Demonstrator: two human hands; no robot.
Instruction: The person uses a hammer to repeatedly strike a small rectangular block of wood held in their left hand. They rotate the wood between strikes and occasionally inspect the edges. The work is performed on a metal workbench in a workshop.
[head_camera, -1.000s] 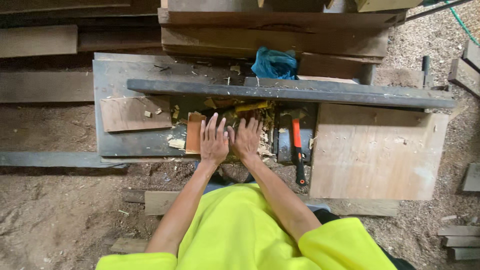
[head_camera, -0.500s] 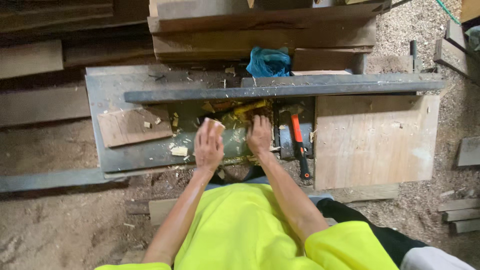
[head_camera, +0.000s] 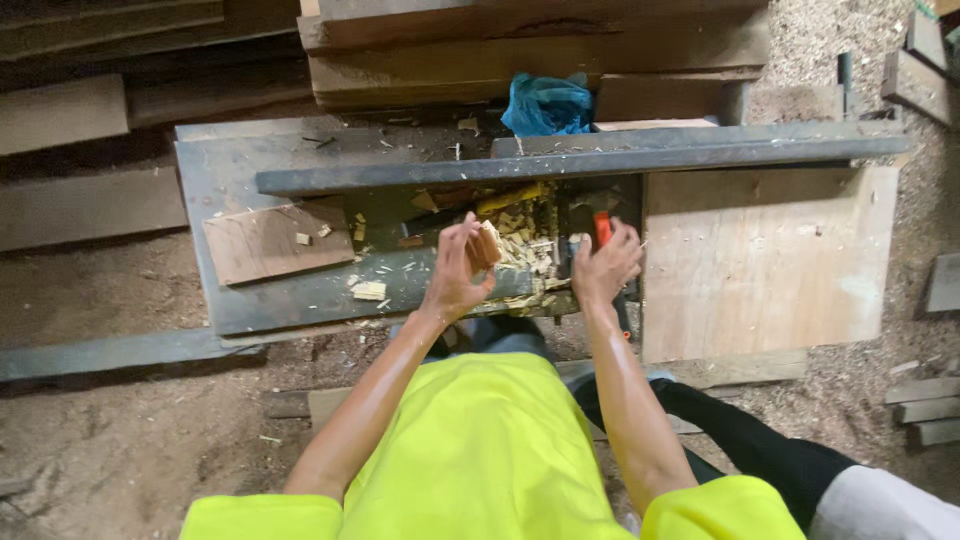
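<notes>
Both hands moved: left hand (head_camera: 455, 275) lifted wood block (head_camera: 486, 245); right hand (head_camera: 603, 268) shifted right.

Rough woodworking shop: stacked planks (head_camera: 530, 45), sawdust floor (head_camera: 120, 450), wood chips (head_camera: 525, 240) on steel bench (head_camera: 300, 295).

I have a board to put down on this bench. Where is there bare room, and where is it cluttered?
The pale plywood panel, right of the right hand and below the long dark rail, is bare. Crowded: the recess full of wood chips between the hands, where the left hand holds a small wood block. The brown board takes the left.
</notes>
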